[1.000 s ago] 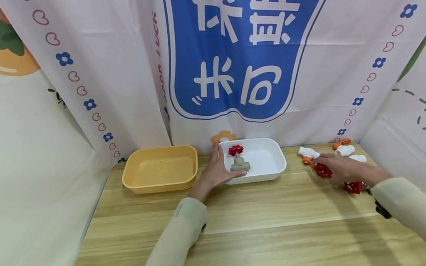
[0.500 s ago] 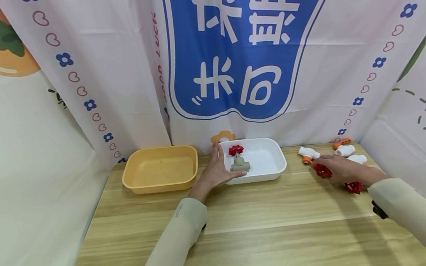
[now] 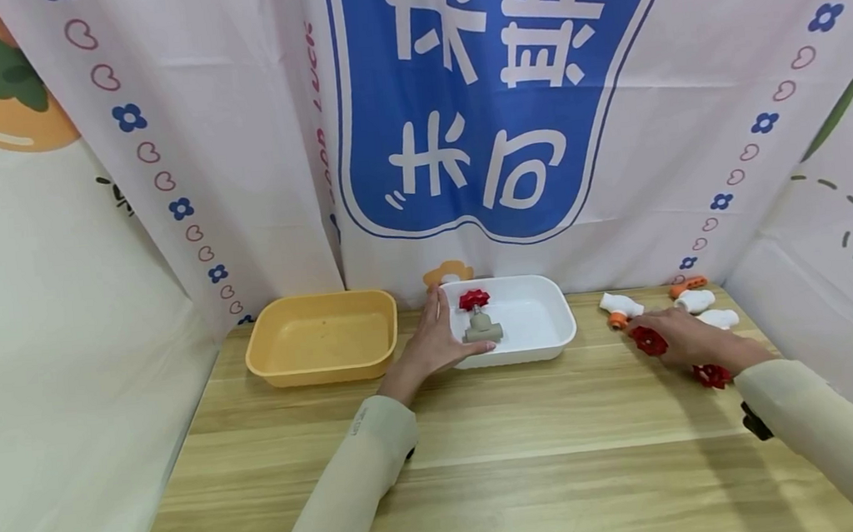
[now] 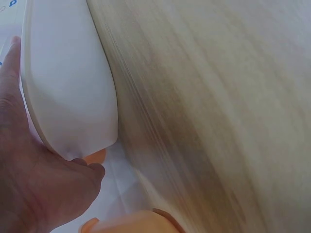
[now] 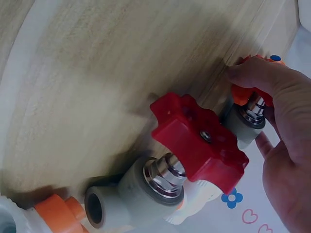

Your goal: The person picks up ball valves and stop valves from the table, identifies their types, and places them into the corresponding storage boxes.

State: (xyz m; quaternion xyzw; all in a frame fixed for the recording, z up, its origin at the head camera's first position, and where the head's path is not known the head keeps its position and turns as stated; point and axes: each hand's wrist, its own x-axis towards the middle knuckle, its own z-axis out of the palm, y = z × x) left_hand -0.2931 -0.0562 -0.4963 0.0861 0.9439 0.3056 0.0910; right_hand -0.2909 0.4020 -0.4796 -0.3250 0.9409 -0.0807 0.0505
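Observation:
My left hand grips the left end of a white tray, thumb along the front rim and fingers reaching to the back. Inside the tray stands a grey stop valve with a red handwheel. My right hand, at the right of the table, holds a second grey valve by its neck and red handwheel, the thumb on the wheel side. Another valve with a red handwheel lies on the table below that wrist, seen large in the right wrist view and partly behind the wrist in the head view.
A yellow tray stands left of the white one. White ball valves lie behind the right hand, one with an orange handle. A white and orange valve sits beside its fingertips. A printed cloth walls the back and sides.
The right forearm has shifted slightly to the left, while the right hand stays at the same valve. The left hand and both trays hold their places.

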